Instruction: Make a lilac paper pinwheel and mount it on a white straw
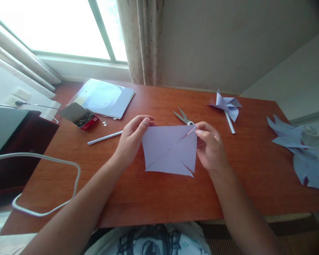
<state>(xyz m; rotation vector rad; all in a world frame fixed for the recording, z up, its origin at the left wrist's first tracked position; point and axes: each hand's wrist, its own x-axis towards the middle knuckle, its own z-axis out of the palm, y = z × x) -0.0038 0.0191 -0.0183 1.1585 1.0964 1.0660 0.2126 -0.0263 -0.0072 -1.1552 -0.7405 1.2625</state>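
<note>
A pale purple sheet of paper (164, 148) is held up over the table, with slits running in from its corners and a small hole in the middle. My left hand (133, 138) grips its upper left corner, thumb in front and fingers behind. At the upper right corner, my right hand (210, 143) pinches the paper beside a slit. Just behind the sheet lie scissors (184, 116) with spread blades, their handles partly hidden. A rolled paper stick (105, 137) rests on the table, its right end hidden by my left hand.
A paper pinwheel (225, 106) on a stick lies at the back right. Several cut paper pieces (308, 163) sit at the right edge. On the left are an open red box (86, 122) of small metal pieces, a paper pack (103, 97) and a white cable (78, 173).
</note>
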